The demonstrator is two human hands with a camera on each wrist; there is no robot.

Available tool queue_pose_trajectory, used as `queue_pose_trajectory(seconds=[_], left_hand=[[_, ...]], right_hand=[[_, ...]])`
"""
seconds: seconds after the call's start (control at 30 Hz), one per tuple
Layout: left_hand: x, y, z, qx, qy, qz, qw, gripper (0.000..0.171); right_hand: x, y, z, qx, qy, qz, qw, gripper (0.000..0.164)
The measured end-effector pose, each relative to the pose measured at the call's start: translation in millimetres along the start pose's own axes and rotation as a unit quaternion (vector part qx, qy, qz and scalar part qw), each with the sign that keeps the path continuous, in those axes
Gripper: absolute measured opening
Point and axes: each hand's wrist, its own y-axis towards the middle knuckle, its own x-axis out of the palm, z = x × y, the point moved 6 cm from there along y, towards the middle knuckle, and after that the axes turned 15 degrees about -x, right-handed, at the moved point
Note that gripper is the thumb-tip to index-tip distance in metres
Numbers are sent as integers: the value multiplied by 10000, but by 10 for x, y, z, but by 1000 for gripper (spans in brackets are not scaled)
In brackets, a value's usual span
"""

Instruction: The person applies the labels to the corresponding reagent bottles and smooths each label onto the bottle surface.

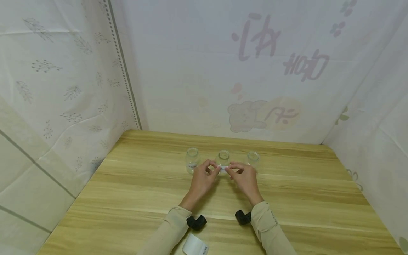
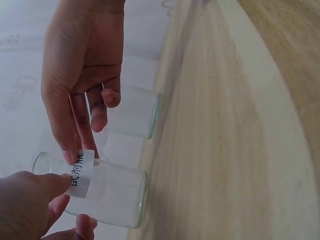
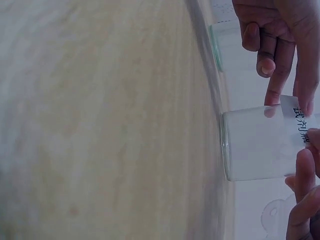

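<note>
A clear glass jar (image 1: 224, 154) stands upright on the wooden table, the middle one of three in a row. Across its front, a small white label (image 1: 222, 168) with black printed characters lies close against the glass. My left hand (image 1: 202, 180) pinches the label's left end, thumb on the printed face. At the other end my right hand (image 1: 246, 180) pinches it the same way. Fingers of both hands reach around the sides of the jar. In the right wrist view the label (image 3: 296, 120) runs across the jar's upper part, partly hidden by the thumbs.
To the left stands a glass jar (image 1: 192, 157) with a printed label on its front. Another glass jar (image 1: 253, 157) is at the right, partly behind the right hand. A white label sheet (image 1: 193, 245) lies by the left forearm. Fabric curtains (image 1: 191, 71) enclose the table.
</note>
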Motion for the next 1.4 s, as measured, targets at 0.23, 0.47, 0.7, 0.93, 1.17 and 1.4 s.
queue_pose_trajectory(seconds=[0.23,0.47,0.7,0.93,1.17,1.4], left_hand=[[7,-4,1,-65,58,66,9999,18],[11,-4,7,-68,116,83,9999,18],[16,3,-6,-42,179,-6,9998,18],[12,15,-1,-88,203,-99,9997,20],[11,14,8,-124,237,-143,9995,20],[17,26,-9,-111,264,-153,9995,19]], right_hand=[[0,-8,-11,-59,33,-14,10000,16],[0,-6,-10,-22,23,-25,10000,16],[3,-3,7,6,10,-28,10000,17],[-4,8,6,-19,16,-9,10000,19],[-4,5,-3,-13,43,10,10000,20],[7,2,9,-17,12,-6,10000,20]])
